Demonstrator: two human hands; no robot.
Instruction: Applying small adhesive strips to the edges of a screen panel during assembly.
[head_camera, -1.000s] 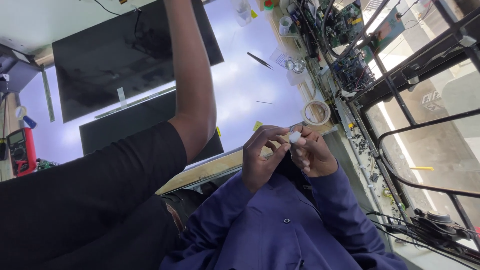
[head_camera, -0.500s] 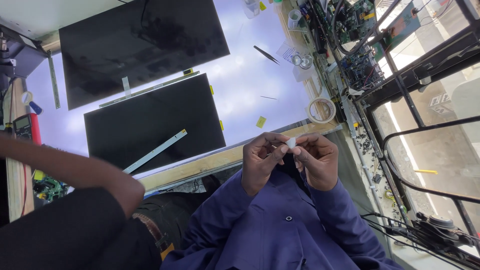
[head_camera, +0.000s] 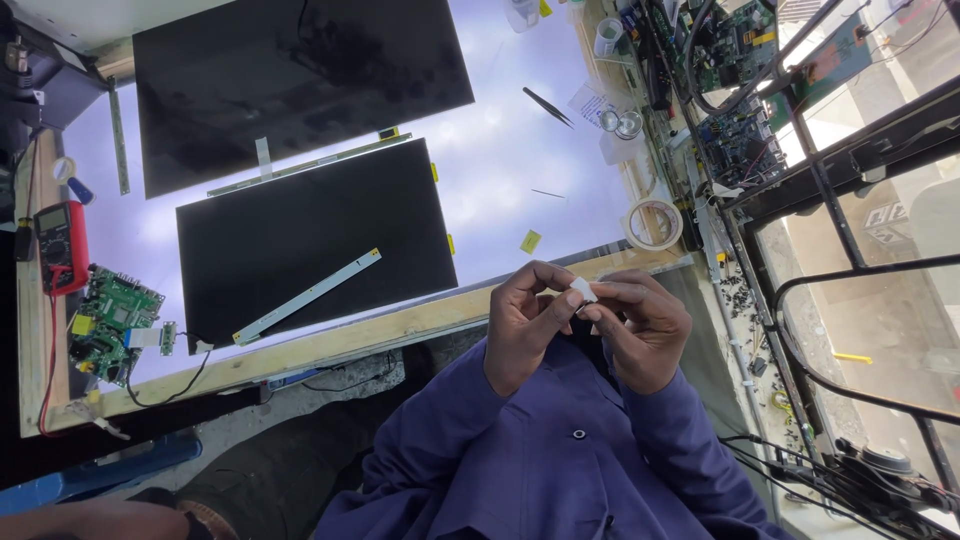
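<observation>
While both hands meet just below the wooden table edge, the left hand and right hand pinch a small white piece between fingertips. Peeling it probably goes best with thumbs close and a steady grip.

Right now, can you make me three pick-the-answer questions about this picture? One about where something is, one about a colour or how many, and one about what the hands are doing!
1. Where does the roll of tape lie?
A. on the lit table near its wooden edge
B. on a dark panel
C. on the floor

2. How many big dark panels lie on the table?
A. one
B. two
C. four

3. How is the small white piece held?
A. lying loose on the table
B. in one fist
C. pinched between both hands

Answers: 1 A, it sits on the bright top by the wooden rim. 2 B, a larger panel and a smaller panel. 3 C, the left hand and right hand both grip it.
</observation>
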